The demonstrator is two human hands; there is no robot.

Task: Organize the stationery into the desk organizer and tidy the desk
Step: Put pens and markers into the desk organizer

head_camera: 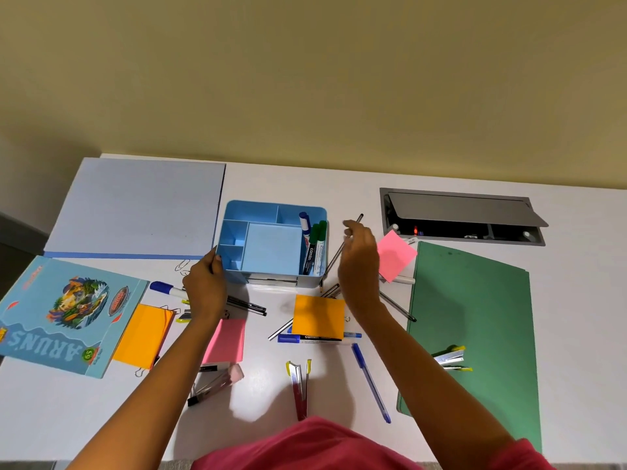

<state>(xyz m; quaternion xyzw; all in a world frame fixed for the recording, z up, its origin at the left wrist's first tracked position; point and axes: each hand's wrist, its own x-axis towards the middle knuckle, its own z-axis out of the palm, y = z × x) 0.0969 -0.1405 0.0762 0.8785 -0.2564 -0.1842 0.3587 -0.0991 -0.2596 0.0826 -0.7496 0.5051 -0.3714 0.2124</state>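
A light blue desk organizer [234,212] stands at the middle of the white desk, with a blue-capped marker [304,222] and two green-capped markers [319,234] upright in its right compartment. My left hand [203,290] grips its front left corner. Just right of the organizer, my right hand [358,262] is raised and pinches a thin dark pen [359,218] that slants down toward the organizer's front right corner. Loose on the desk lie a blue pen [371,383], a blue marker [166,288], black pens [247,305] and a marker [305,338] under an orange sticky pad [319,315].
A pink sticky note [397,254], pink pad [225,340], orange pad [142,334], staple strips [298,385] and an eraser [235,373] are scattered about. A green folder [475,317] lies right, a blue notebook [135,208] and printed box [57,313] left, an open cable hatch [458,215] at back right.
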